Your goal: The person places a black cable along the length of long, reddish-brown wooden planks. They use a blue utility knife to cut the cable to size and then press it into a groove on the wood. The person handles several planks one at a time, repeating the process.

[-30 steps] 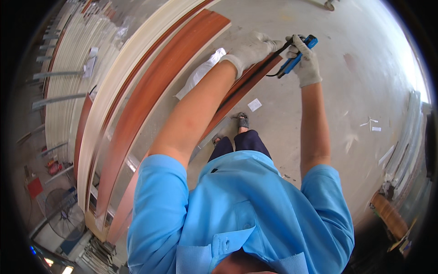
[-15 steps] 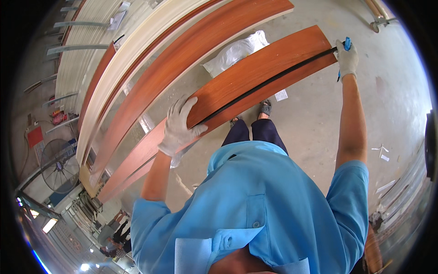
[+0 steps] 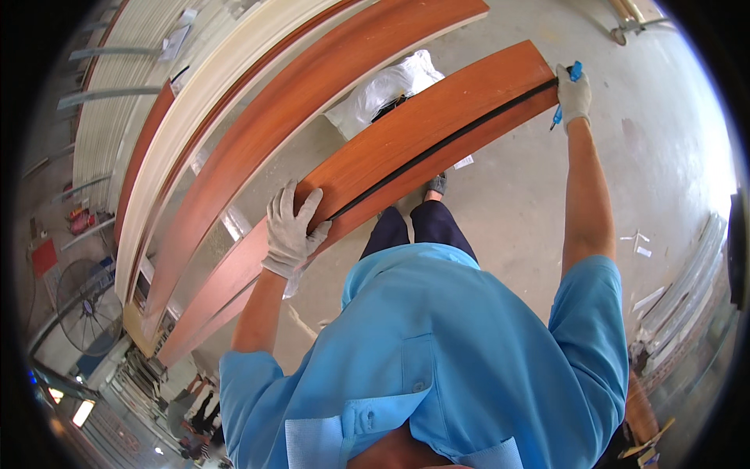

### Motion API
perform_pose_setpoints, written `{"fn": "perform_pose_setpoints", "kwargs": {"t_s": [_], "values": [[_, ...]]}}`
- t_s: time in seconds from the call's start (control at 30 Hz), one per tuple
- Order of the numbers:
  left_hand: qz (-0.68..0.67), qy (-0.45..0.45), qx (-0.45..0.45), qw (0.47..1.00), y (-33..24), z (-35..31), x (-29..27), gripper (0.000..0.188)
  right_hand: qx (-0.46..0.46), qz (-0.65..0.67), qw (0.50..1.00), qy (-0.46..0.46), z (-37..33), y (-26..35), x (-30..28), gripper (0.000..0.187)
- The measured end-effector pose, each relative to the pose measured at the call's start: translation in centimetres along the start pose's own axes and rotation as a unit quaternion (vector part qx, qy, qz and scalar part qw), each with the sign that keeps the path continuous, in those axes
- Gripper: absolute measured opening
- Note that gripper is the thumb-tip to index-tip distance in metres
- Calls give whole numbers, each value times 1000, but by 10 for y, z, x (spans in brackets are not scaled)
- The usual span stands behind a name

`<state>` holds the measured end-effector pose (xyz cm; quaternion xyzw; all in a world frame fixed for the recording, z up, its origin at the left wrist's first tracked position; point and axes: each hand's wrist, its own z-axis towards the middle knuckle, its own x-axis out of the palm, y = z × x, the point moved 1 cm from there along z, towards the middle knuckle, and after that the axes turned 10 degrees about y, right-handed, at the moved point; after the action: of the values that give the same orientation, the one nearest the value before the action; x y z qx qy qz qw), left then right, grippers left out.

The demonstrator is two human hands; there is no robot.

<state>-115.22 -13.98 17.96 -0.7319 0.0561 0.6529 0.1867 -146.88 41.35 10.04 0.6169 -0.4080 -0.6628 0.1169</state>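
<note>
Board [image 3: 445, 113] with a reddish-brown face is slanting across the middle of my view, rising from lower left to upper right, and a black strip [image 3: 462, 130] is running along its length. The two hands I am watching are working well apart, both gloved. On my left side, the left hand [image 3: 287, 230] is lying across the board with its fingers spread and a gap showing between thumb and forefinger; the thumb side is resting close by the near end of the dark strip. At the board's far right end, I am seeing the right hand [image 3: 574, 94] curling closed around a blue tool [image 3: 576, 70], which is sticking out above and below the glove. The strip's end is reaching that hand, but I am not managing to tell whether the fingers are pinching it. Beyond the board, a white bag [image 3: 383, 94] is lying on the floor [image 3: 508, 211].
</note>
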Motion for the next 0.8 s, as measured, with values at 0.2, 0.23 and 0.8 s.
{"fn": "perform_pose_setpoints", "kwargs": {"t_s": [0.2, 0.23, 0.8], "values": [[16, -18, 41, 999, -13, 35, 1, 61, 21, 22, 999, 12, -9, 12, 0, 43], [12, -38, 56, 998, -19, 44, 0, 61, 35, 21, 999, 17, -10, 12, 1, 43], [-19, -10, 107, 994, -129, 235, 11, 59, 0, 60, 998, 5, -20, 3, 10, 44]]}}
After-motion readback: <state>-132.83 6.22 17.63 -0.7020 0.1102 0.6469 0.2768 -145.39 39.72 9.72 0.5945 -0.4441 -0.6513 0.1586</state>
